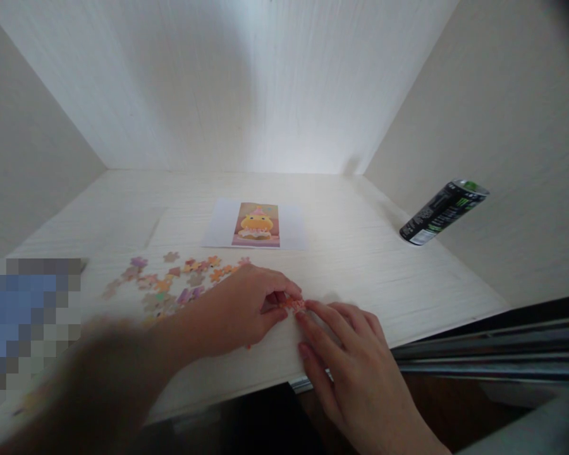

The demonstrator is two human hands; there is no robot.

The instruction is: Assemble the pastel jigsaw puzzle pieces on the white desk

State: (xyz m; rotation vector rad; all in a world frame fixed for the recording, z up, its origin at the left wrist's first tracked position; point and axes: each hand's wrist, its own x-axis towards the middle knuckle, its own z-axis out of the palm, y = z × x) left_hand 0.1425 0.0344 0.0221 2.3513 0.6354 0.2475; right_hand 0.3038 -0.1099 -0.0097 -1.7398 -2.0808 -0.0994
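My left hand [239,309] rests on the pale wooden desk [360,265], its fingers curled and pinching a small orange puzzle piece [294,304]. From the right, my right hand [348,354] meets it, fingers close together and fingertips pressing on the same piece. Loose jigsaw pieces [171,281] in orange, pink and purple lie scattered just left of and behind my left hand. A reference picture [256,224] of a yellow cartoon figure lies flat farther back at the desk's middle.
A dark drink can [442,212] stands at the right, near the side wall. White walls enclose the desk on three sides. A blurred-out patch covers the lower left. The desk's front edge runs beneath my hands.
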